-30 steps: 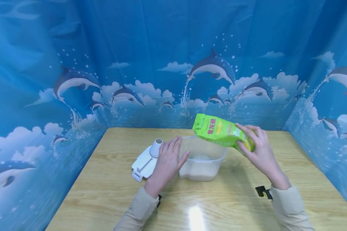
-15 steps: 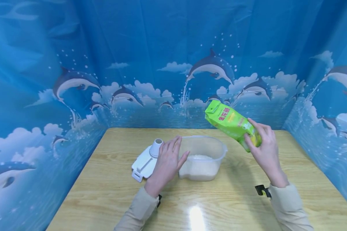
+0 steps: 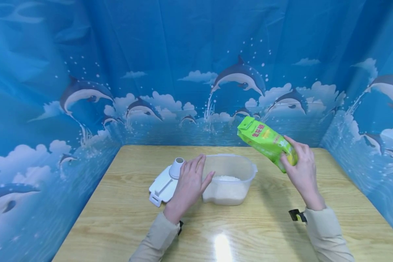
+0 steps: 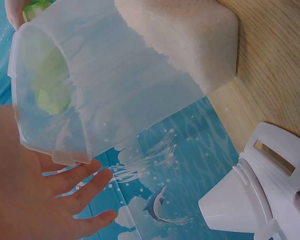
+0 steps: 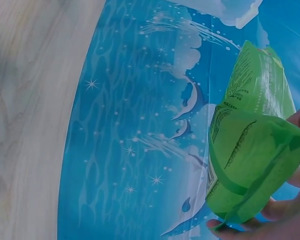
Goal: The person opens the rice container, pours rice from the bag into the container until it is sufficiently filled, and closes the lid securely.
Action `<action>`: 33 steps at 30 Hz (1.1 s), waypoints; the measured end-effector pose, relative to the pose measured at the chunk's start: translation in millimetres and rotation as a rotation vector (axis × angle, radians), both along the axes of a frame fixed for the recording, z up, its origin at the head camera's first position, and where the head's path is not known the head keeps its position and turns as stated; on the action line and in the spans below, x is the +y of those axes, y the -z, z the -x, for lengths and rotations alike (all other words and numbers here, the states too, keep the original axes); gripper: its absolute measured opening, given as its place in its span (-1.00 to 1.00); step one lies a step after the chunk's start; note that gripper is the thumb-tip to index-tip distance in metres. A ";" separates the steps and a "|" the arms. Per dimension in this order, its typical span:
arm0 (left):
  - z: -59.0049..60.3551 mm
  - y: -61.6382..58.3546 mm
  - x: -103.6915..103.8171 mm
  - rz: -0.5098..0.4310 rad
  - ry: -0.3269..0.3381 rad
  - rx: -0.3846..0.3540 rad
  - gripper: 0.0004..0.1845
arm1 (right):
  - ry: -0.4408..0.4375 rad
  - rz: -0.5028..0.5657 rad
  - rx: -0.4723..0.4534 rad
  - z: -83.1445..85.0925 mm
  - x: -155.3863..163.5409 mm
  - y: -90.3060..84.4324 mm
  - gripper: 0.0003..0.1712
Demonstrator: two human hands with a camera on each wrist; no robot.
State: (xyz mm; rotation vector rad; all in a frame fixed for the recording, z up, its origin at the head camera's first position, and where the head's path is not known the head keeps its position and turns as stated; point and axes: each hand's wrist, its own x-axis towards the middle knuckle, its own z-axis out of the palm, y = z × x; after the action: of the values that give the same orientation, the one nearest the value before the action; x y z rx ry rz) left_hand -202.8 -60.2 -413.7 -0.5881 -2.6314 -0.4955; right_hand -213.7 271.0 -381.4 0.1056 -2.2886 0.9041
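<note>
Bag [image 3: 266, 141] raised, swung right, clear of container [image 3: 229, 180].

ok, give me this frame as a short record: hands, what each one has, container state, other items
left hand: fingers straight, against the side of the tub, gripping nothing
right hand: holds green bag, raised and tilted, to the right of the tub
tub: clear plastic, open, on the table, rice in the bottom
lid: white, with spout, lying left of the tub
</note>
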 end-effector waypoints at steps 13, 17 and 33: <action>-1.2 -0.7 -1.0 -0.003 0.006 0.029 -0.30 | 0.027 0.021 -0.119 5.7 7.9 9.3 -0.39; -0.8 0.3 -0.8 -0.005 0.009 0.032 -0.30 | 0.030 0.006 -0.176 9.4 14.0 15.6 -0.37; -0.2 0.7 -1.0 0.001 0.004 0.016 -0.29 | 0.019 -0.098 -0.422 21.6 29.8 44.1 -0.30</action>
State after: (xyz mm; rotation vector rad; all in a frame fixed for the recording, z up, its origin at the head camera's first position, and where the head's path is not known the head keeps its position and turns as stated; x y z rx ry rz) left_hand -202.5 -61.2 -414.5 -0.5953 -2.6160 -0.4888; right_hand -235.4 300.8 -425.5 -0.0727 -2.7190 0.8677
